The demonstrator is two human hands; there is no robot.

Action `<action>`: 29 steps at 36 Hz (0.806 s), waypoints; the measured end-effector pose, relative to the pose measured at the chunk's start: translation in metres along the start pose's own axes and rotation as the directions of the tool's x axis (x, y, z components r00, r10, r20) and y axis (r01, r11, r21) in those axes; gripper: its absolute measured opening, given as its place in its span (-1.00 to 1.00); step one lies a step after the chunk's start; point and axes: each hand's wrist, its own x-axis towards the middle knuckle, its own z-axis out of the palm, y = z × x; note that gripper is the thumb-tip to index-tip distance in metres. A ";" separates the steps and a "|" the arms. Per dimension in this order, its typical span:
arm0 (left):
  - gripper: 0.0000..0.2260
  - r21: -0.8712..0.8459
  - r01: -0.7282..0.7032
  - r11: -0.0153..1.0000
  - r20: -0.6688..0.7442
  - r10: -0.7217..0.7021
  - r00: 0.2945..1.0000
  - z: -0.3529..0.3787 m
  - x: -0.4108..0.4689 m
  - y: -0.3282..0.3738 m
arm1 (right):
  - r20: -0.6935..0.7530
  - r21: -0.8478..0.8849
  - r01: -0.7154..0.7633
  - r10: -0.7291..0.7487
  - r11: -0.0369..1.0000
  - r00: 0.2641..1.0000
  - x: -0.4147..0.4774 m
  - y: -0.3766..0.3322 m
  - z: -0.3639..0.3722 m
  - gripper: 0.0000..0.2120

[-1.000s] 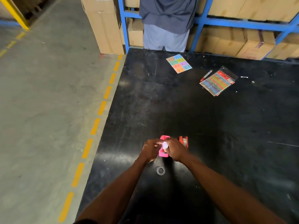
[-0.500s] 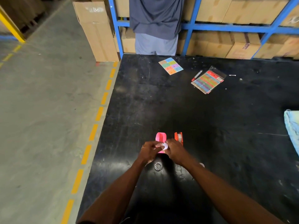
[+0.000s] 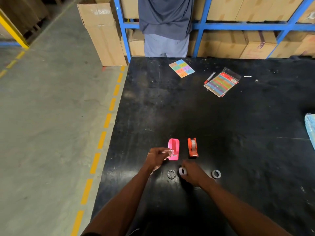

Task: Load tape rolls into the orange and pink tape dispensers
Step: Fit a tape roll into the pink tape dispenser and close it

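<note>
The pink dispenser (image 3: 174, 148) and the orange dispenser (image 3: 192, 147) stand side by side on the black table (image 3: 221, 126). A clear tape roll sits in the orange one. My left hand (image 3: 156, 158) pinches a small whitish piece (image 3: 169, 152) against the pink dispenser's left side; what the piece is I cannot tell. My right hand (image 3: 193, 174) is nearer me, fingers closed on a white tape ring (image 3: 182, 171). A dark spoked ring (image 3: 171, 174) lies between my hands, and a grey ring (image 3: 216, 173) lies to the right.
At the table's far side lie a coloured sticker sheet (image 3: 181, 68), a marker (image 3: 210, 77) and a packet of coloured strips (image 3: 221, 82). A blue cloth (image 3: 310, 128) shows at the right edge. A person (image 3: 165, 23) stands beyond, before blue racks with cardboard boxes (image 3: 102, 31).
My hands have parted from the pink dispenser. The right hand pulled back toward me with the white ring, uncovering both dispensers; the left stays at the pink one.
</note>
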 end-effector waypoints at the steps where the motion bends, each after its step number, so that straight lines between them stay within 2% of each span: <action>1: -0.81 0.001 -0.001 1.000 0.001 0.001 1.000 -0.002 0.000 0.000 | 0.018 -0.022 -0.016 0.017 1.000 1.000 0.001 0.001 0.007 -0.78; 4: -0.81 0.001 0.003 1.000 0.002 -0.003 1.000 -0.007 -0.001 0.001 | 0.007 -0.111 -0.070 0.071 0.991 0.997 0.000 -0.001 0.024 -0.68; 8: -0.84 0.010 0.007 1.000 0.011 -0.007 1.000 -0.014 -0.001 -0.002 | -0.018 -0.224 -0.096 0.094 0.970 0.995 -0.001 -0.007 0.032 -0.65; 14: -0.84 0.045 0.012 0.999 -0.002 -0.012 1.000 -0.023 -0.002 -0.010 | -0.021 -0.310 -0.126 0.125 0.942 0.992 0.005 -0.012 0.036 -0.54; 19: -0.82 0.035 0.009 0.999 -0.016 -0.009 1.000 -0.027 -0.006 -0.013 | -0.139 -0.446 -0.036 -0.029 0.895 0.990 0.005 -0.024 0.038 -0.44; 23: -0.84 0.019 0.008 1.000 -0.011 -0.008 1.000 -0.029 -0.012 -0.011 | -0.145 -0.464 0.006 -0.083 0.886 0.986 0.008 -0.030 0.050 -0.36; 29: -0.83 0.009 0.007 1.000 -0.005 -0.007 1.000 -0.034 -0.020 -0.004 | -0.089 -0.433 0.045 -0.093 0.900 0.992 0.011 -0.034 0.055 -0.51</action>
